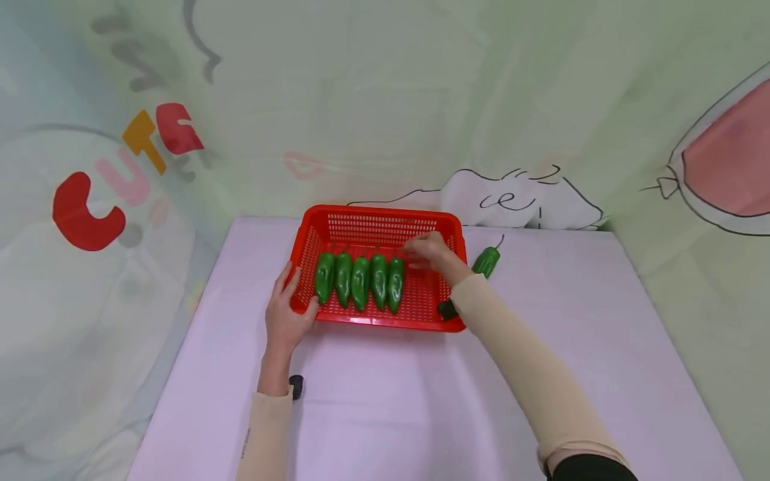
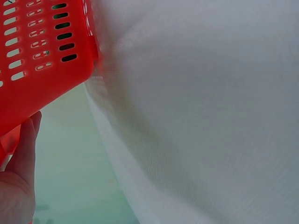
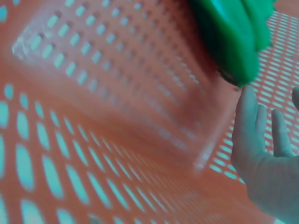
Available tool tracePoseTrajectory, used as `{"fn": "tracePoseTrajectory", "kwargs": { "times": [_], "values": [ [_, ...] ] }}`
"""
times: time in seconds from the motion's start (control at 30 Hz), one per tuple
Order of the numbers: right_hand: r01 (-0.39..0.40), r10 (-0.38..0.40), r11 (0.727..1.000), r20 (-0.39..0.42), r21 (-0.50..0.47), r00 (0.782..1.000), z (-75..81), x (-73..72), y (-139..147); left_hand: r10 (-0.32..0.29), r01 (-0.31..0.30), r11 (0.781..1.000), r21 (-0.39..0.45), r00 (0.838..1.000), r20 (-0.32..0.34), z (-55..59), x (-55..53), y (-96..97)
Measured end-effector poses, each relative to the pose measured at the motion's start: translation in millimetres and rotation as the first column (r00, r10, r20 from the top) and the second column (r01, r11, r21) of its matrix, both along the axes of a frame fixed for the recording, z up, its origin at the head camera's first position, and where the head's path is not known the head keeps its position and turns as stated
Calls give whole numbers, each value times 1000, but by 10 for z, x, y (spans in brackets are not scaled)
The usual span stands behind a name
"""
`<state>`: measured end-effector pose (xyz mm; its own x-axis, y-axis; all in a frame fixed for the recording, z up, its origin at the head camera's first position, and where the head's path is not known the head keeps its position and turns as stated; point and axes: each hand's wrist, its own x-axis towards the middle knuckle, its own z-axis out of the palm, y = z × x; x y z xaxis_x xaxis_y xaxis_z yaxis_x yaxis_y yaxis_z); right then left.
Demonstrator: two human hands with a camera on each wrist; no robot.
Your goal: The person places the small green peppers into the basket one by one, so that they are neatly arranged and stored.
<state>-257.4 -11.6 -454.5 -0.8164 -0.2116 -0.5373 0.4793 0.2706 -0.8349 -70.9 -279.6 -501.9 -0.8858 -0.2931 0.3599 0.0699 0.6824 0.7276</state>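
A red plastic basket [image 1: 375, 323] with slotted sides holds several green chili peppers [image 1: 360, 283] in a side-by-side row, stems towards the far side. At the basket's near left corner, my left hand [image 1: 291, 318] grips the rim, fingers on the left side and thumb at the front. The left wrist view shows part of that hand [image 2: 18, 177] against the basket wall [image 2: 51, 79]. Inside the basket, my right hand [image 1: 430, 250] is beside the stem end of the rightmost pepper. In the right wrist view its fingers are fairly straight, one fingertip at the end of a pepper [image 3: 233, 42].
Another green pepper [image 1: 486, 260] lies on the table outside the basket, to its right and partly behind my right forearm. A pale cloth covers the table [image 1: 373, 401]. Printed fabric [image 1: 385, 120] hangs at the back and sides.
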Motion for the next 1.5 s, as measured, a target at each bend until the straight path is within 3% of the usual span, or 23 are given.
{"fn": "tracePoseTrajectory", "kwargs": {
  "times": [0.2, 0.4, 0.7, 1.03, 1.27, 1.5],
  "values": [
    [12, -19, 994, -63, -105, 998, 244, -18, 86, 9, -9, 1000, -6, 1000, -4, 2, 21, -48],
    [42, -65, 979, -111, -200, 992, 355, -49, 192, 18, -18, 1000, -4, 1000, -8, -22, 45, -107],
    [53, -93, 977, -189, -207, 978, 446, -44, 444, 33, -33, 999, 7, 999, 6, -11, 106, -163],
    [144, -192, 962, -195, -233, 962, 379, -53, 945, 20, -20, 1000, 5, 1000, -8, -4, 79, -149],
    [229, -260, 957, -172, -180, 950, 249, 39, 1404, -2, 2, 1000, 7, 1000, -12, 3, 52, -76],
    [265, -285, 957, -218, -119, 933, 56, 123, 1701, -18, 18, 1000, 4, 1000, -7, 14, 40, -8]
  ]
}}
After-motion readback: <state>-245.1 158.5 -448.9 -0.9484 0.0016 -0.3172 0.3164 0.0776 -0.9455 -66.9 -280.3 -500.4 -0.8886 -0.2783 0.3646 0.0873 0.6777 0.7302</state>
